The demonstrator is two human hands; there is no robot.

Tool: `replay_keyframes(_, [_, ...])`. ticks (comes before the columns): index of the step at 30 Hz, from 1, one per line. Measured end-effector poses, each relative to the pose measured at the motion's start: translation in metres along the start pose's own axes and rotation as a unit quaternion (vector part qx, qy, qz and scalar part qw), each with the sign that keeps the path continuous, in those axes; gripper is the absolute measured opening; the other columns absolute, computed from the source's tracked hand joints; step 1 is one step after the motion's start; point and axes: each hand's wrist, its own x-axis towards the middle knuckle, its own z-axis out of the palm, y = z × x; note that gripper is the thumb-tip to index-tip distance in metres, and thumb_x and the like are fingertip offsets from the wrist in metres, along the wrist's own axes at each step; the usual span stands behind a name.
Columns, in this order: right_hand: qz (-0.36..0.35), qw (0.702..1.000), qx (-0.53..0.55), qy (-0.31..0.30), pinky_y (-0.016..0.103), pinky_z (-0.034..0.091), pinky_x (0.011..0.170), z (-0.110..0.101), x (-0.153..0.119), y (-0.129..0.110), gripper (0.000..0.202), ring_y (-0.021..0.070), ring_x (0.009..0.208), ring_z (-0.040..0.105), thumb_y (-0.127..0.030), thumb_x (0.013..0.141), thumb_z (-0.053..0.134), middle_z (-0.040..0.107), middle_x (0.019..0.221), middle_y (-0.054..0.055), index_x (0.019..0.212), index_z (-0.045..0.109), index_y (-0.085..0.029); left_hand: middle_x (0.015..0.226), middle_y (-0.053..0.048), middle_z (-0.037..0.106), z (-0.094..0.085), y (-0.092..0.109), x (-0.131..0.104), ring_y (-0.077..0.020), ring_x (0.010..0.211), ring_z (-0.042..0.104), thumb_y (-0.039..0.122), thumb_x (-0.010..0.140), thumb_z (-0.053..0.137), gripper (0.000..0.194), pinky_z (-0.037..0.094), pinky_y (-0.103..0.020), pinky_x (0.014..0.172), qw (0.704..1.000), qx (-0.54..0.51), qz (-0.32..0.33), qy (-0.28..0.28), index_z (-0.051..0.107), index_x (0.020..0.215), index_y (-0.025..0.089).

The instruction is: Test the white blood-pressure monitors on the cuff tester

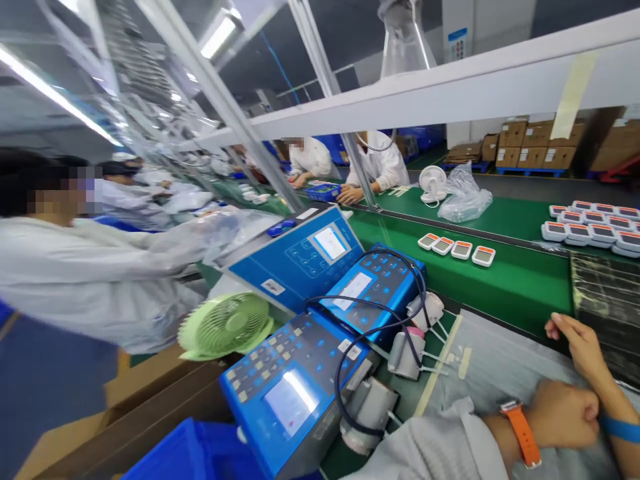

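Observation:
My left hand [565,415], with an orange-strapped watch [523,433] on its wrist, is curled closed over a grey mat [500,357]. Its fingertips are turned away, so whatever may be inside is hidden. Just beyond it, my right hand [580,343] is raised with fingers partly bent and apart, and nothing shows in them. A blue band [620,429] circles the right forearm. Nearest the right hand lies a dark, tape-edged slab [607,307]. Four-sided white devices with orange tops [461,250] sit in a short row on the green belt [520,287].
Blue test instruments [300,373] with screens and a looping black cable [345,360] stand left of the mat, beside small white fixtures [407,353]. A green fan [227,327] rests by a cardboard box [120,427]. Co-workers in white sit at left and across. A metal frame [450,80] spans overhead.

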Motion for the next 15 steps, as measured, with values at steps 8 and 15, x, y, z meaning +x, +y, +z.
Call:
replay_keyframes(8, [-0.010,0.979,-0.124,-0.162,0.041,0.053,0.087,0.012,0.064,-0.026,0.056,0.0279,0.091,0.067,-0.074,0.079,0.061,0.073,0.091,0.010,0.086,0.071,-0.019,0.068,0.002,0.060,-0.001,0.004,-0.005,-0.0174,0.069,0.057,0.027,0.080,0.066,0.021,0.035,-0.027,0.063,0.997,0.049,0.052,-0.012,0.051,0.067,0.020])
replay_keyframes(15, [-0.146,0.908,-0.368,-0.133,0.047,0.027,0.123,0.090,0.170,-0.005,0.082,0.0354,0.149,0.031,-0.054,0.084,0.066,0.036,0.158,0.024,0.148,0.044,-0.008,0.089,-0.005,0.070,0.000,-0.003,0.001,-0.0239,0.090,0.065,0.031,0.088,0.067,0.009,0.051,-0.033,0.076,0.998,-0.058,0.018,-0.026,0.071,0.086,0.023])
